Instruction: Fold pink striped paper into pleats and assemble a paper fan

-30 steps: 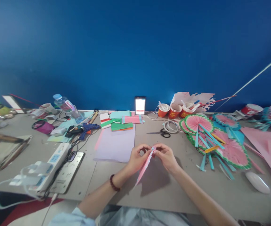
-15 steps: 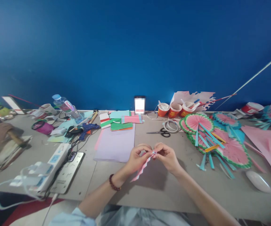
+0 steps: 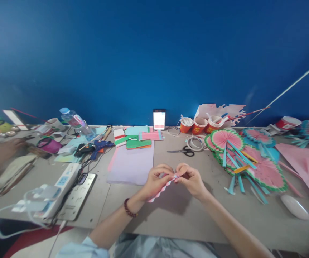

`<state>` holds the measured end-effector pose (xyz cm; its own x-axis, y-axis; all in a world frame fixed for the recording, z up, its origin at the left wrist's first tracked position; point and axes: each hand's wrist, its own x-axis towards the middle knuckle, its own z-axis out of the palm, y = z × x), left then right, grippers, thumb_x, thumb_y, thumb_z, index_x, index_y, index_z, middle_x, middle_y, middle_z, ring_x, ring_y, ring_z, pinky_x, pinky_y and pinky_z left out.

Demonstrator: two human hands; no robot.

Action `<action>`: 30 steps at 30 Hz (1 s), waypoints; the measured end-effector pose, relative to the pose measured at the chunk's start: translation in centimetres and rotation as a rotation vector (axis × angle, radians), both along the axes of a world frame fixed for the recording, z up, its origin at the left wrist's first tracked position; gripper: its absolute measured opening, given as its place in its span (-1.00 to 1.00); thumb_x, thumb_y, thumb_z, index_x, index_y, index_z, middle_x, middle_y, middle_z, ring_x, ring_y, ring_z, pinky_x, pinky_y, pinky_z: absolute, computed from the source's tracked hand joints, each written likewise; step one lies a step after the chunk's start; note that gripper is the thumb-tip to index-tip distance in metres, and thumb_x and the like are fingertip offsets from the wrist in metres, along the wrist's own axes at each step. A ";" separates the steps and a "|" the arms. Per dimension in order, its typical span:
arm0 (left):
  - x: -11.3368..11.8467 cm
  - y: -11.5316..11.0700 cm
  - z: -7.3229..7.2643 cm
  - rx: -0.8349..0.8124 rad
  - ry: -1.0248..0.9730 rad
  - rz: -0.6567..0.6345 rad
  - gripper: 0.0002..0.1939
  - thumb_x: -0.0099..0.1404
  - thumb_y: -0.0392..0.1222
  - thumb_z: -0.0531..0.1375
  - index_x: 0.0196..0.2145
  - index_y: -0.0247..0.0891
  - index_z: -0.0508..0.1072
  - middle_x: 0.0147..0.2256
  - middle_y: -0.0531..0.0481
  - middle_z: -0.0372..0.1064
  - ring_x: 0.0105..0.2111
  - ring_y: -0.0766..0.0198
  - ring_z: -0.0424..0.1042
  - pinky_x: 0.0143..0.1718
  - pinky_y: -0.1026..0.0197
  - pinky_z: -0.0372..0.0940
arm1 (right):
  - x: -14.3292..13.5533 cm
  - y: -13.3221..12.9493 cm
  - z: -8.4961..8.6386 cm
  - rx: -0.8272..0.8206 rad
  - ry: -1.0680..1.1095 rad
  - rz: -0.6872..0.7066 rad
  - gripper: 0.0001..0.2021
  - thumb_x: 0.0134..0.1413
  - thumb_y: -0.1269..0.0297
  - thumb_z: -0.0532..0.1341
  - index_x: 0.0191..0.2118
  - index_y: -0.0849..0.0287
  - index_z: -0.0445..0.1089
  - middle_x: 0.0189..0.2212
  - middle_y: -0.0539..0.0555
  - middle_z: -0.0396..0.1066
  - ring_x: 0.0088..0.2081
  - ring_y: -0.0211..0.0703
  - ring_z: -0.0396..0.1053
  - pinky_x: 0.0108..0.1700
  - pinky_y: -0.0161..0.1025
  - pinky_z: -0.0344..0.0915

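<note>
- Strip of pleated pink paper (image 3: 162, 190) is in front of the person's middle, looks raised over the table (image 3: 170, 224) with a shadow below, far end between both hands' fingertips.
- Long axis: slants from that pinch point back toward the person and leftward, passing under the left hand (image 3: 154, 182).
- Left hand: thumb and fingers closed on the strip close to its far end, fingers curled, thumb along the top.
- Right hand (image 3: 190, 181): thumb and forefinger pinched at the far tip, other fingers tucked in; exact contact too small to tell.
- Nearer hand: level at the tip; left has the length.
- My read: what counts is that the strip runs away from the right hand, so left steadies, right works the end.
- Scissors (image 3: 184, 151): lying beyond the right hand, untouched.
</note>
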<state>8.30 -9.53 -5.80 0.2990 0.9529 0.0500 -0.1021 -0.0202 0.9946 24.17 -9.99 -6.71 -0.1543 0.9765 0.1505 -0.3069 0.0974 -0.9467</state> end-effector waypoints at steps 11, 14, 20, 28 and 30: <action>-0.2 0.3 -0.6 0.105 0.055 0.009 -0.77 0.10 -0.04 0.28 -0.51 -0.28 0.55 -0.44 -0.09 0.40 -0.43 0.28 0.39 -0.43 0.25 0.32 | 0.1 0.0 0.1 -0.018 0.003 0.037 -0.80 -0.26 0.32 0.42 -0.63 0.16 0.37 -0.52 -0.04 0.28 -0.56 -0.34 0.30 -0.52 -0.33 0.35; -0.1 0.1 -0.4 0.089 0.064 0.011 -0.75 0.10 -0.02 0.29 -0.52 -0.27 0.55 -0.45 -0.09 0.40 -0.43 0.27 0.39 -0.47 0.26 0.31 | 0.2 -0.1 -0.1 0.002 -0.026 0.040 -0.78 -0.25 0.32 0.41 -0.65 0.16 0.35 -0.52 -0.03 0.28 -0.57 -0.33 0.30 -0.53 -0.32 0.34; 0.0 0.2 -0.4 0.089 0.056 0.020 -0.76 0.08 -0.02 0.30 -0.53 -0.27 0.55 -0.46 -0.08 0.40 -0.46 0.29 0.38 -0.45 0.25 0.31 | 0.3 0.0 -0.3 0.049 -0.073 0.004 -0.78 -0.26 0.30 0.42 -0.66 0.15 0.37 -0.55 -0.02 0.30 -0.57 -0.31 0.29 -0.55 -0.32 0.31; 0.0 0.3 -0.8 0.143 -0.033 0.016 -0.76 0.10 -0.02 0.29 -0.52 -0.27 0.53 -0.47 -0.06 0.42 -0.44 0.30 0.40 -0.37 0.24 0.29 | 0.2 0.0 0.1 0.068 -0.069 -0.012 -0.82 -0.22 0.29 0.40 -0.64 0.13 0.40 -0.56 -0.01 0.32 -0.58 -0.30 0.29 -0.56 -0.31 0.31; 0.1 0.3 -0.7 0.154 -0.052 0.025 -0.76 0.09 -0.02 0.30 -0.53 -0.27 0.52 -0.48 -0.05 0.42 -0.44 0.30 0.40 -0.37 0.25 0.29 | 0.1 0.0 0.1 0.083 -0.070 -0.015 -0.82 -0.20 0.31 0.39 -0.64 0.13 0.40 -0.56 -0.02 0.31 -0.58 -0.31 0.29 -0.56 -0.32 0.30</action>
